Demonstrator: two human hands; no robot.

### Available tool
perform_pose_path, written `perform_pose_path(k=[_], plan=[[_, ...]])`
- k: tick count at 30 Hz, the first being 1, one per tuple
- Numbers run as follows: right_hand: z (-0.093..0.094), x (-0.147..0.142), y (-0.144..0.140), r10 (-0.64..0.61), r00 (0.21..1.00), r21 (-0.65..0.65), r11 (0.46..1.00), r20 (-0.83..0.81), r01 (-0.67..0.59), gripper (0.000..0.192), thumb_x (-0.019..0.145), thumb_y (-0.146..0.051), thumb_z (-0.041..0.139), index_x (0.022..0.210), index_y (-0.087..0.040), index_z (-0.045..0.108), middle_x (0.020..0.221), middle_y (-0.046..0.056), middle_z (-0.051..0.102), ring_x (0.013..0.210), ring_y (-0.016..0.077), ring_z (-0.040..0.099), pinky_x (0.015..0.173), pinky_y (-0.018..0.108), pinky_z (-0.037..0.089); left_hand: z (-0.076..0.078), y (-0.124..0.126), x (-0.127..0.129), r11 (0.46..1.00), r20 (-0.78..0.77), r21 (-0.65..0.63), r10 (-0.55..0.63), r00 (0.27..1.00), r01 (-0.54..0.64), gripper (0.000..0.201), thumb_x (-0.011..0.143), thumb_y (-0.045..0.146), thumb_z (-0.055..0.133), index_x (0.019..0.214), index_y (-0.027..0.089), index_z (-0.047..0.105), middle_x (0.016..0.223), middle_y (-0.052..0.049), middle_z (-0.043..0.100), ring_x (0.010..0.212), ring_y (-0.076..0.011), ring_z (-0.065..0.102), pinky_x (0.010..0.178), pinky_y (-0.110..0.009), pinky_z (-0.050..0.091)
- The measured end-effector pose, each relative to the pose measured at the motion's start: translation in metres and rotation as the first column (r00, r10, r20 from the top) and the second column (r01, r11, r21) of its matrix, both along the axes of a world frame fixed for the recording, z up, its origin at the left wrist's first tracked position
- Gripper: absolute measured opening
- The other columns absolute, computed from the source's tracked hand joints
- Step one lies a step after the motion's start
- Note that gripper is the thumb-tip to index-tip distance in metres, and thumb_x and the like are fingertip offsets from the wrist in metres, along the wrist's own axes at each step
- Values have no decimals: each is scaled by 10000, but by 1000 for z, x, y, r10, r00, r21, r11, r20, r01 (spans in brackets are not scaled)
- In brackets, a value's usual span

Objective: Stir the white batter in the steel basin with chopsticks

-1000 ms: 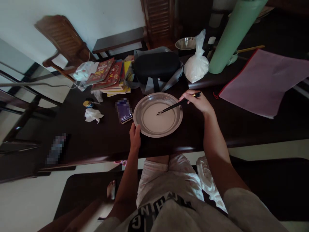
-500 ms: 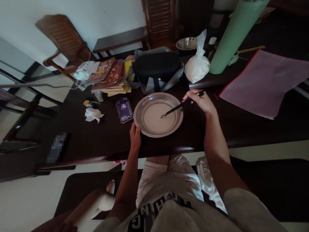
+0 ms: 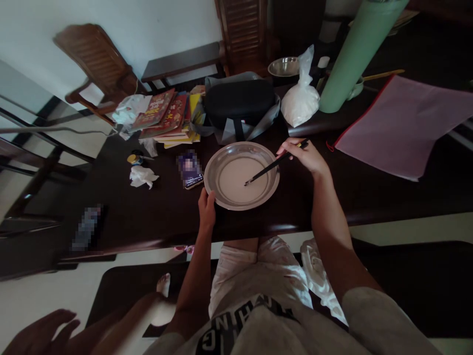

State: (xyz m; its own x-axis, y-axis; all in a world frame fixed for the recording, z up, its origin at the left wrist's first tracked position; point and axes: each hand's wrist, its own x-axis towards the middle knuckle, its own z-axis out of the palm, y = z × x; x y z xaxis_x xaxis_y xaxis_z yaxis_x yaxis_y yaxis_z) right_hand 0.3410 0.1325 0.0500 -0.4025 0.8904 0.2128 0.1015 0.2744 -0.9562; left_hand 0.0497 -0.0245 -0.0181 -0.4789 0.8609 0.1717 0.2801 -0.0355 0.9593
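My right hand (image 3: pixel 306 157) pinches a pair of dark chopsticks (image 3: pixel 271 166), fingers closed round the upper ends, tips down in the pale liquid in a round shallow steel plate (image 3: pixel 221 195). Plate sits near the front edge of the dark wooden table (image 3: pixel 155 212), right in front of me. My left hand (image 3: pixel 207 209) grips the plate's near-left rim, thumb on top. Phone (image 3: pixel 190 170) lies just left of the plate, crumpled white tissue (image 3: pixel 142 176) further left. Tied white plastic bag (image 3: pixel 301 98) & black pouch (image 3: pixel 240 101) behind the plate.
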Motion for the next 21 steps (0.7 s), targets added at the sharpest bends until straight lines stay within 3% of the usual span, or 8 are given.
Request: perform_pose_path(k=[4, 8, 11, 17, 21], plan=[[2, -8, -3, 124, 991, 26, 992, 56, -126, 380, 840, -562, 596, 764, -223, 748, 797, 19, 726, 659, 118, 569, 599, 258, 439, 1, 0, 0, 1000, -11, 1, -3, 1000, 3, 297, 821, 462, 550, 871, 175, 612, 807, -14, 587, 768, -157, 528, 737, -254, 449], [1, -3, 0, 33, 999, 70, 997, 43, -36, 375, 846, -565, 586, 781, -234, 748, 823, 15, 725, 678, 123, 572, 604, 261, 440, 1, -1, 1, 1000, -5, -5, -1, 1000, 1, 279, 826, 453, 546, 828, 178, 594, 770, -4, 556, 733, -147, 499, 707, -245, 433], [1, 2, 0, -50, 999, 33, 998, 7, 49, 367, 843, -558, 596, 752, -228, 729, 747, 16, 720, 679, 134, 600, 568, 259, 413, -1, -1, 0, 1000, 8, -6, 0, 1000, 1, 266, 822, 438, 550, 834, 177, 597, 775, -4, 558, 734, -145, 498, 717, -247, 427], [1, -9, -3, 134, 990, 19, 991, 41, -135, 369, 852, -549, 590, 773, -224, 744, 789, 15, 724, 651, 112, 561, 594, 259, 418, 0, 0, 0, 1000, 16, 3, -9, 1000, 9, 273, 823, 442, 554, 859, 176, 608, 795, -11, 571, 754, -150, 504, 730, -253, 432], [0, -5, 0, 64, 997, 71, 995, 45, -67, 361, 859, -542, 585, 783, -229, 750, 808, 9, 717, 647, 107, 543, 612, 262, 421, 0, 0, 1, 1000, 22, 1, -15, 1000, 15, 276, 825, 447, 548, 852, 177, 596, 772, -1, 560, 727, -142, 503, 717, -245, 436]])
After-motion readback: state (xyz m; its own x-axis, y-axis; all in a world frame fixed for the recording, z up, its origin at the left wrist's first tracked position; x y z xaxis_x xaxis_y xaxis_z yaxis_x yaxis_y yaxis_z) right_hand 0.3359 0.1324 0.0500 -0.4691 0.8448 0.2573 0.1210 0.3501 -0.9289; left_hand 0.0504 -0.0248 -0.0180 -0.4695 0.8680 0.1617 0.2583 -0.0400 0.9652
